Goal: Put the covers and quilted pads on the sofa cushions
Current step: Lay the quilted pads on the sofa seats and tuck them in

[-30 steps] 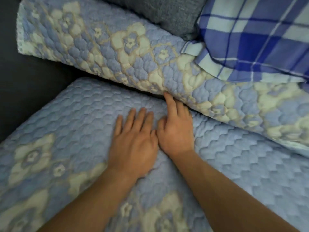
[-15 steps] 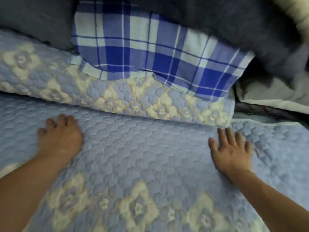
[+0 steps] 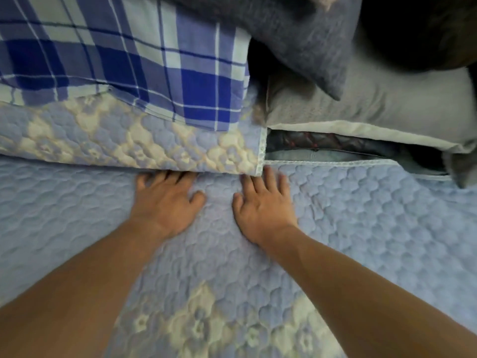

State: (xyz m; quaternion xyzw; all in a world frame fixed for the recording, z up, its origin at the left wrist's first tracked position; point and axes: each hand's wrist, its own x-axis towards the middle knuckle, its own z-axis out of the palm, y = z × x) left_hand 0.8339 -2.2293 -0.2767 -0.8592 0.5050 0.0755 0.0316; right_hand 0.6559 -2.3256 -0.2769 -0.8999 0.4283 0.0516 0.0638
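Observation:
A blue quilted pad (image 3: pixel 361 228) with cream flowers lies flat over the seat cushion. A second quilted pad (image 3: pixel 124 140) of the same pattern covers the back cushion behind it. My left hand (image 3: pixel 165 200) presses flat on the seat pad, its fingertips tucked into the crease under the back cushion. My right hand (image 3: pixel 263 202) lies flat beside it with fingers straight, its tips at the back pad's lower right corner. Neither hand grips anything.
A blue and white checked cloth (image 3: pixel 124 58) hangs over the back cushion. At the upper right lie a dark grey cushion (image 3: pixel 296 40) and a light grey pillow (image 3: pixel 387 109). A dark gap (image 3: pixel 335 146) with a seam shows behind the seat pad's far edge.
My hands, spread far apart half a second ago, have come together near the middle. The view has shifted right, toward the back pad's right end.

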